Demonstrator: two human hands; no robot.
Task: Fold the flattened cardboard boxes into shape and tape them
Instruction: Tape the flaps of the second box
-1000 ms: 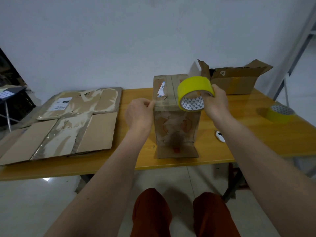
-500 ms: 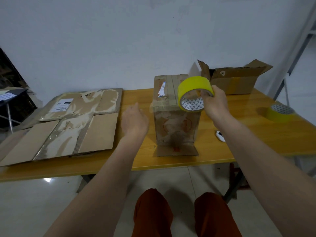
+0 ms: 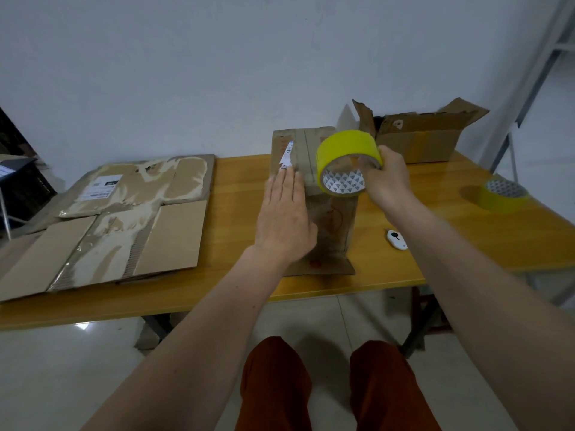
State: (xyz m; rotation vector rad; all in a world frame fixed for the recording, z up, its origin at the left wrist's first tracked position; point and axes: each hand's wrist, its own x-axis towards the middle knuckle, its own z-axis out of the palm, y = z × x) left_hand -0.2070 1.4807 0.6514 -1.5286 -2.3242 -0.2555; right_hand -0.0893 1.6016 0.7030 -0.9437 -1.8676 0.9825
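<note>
The box (image 3: pixel 314 194) stands upright near the front edge of the tabletop (image 3: pixel 435 231), about midway along it, and it is yours to seal. Your left hand (image 3: pixel 284 216) lies flat on its near top edge, fingers (image 3: pixel 287 188) straight and together, gripping nothing; press there so the flaps sit level and the box cannot tip. Your right hand (image 3: pixel 384 178) grips the tape roll (image 3: pixel 347 161), fingers curled over its rim with the fingertips inside the core, held just above the box's top right corner. Whether a free tape end is already stuck down cannot be told. My advice: lay the tape along the seam where the flaps meet, draw it taut, and smooth it with the flat hand as it goes down. The cutter (image 3: pixel 396 240) lies just right of the box, within reach. More flat cardboard (image 3: pixel 124 219) waits at the left end, a spare roll (image 3: pixel 504 195) near the right edge, and an open box (image 3: pixel 420 138) at the back.
</note>
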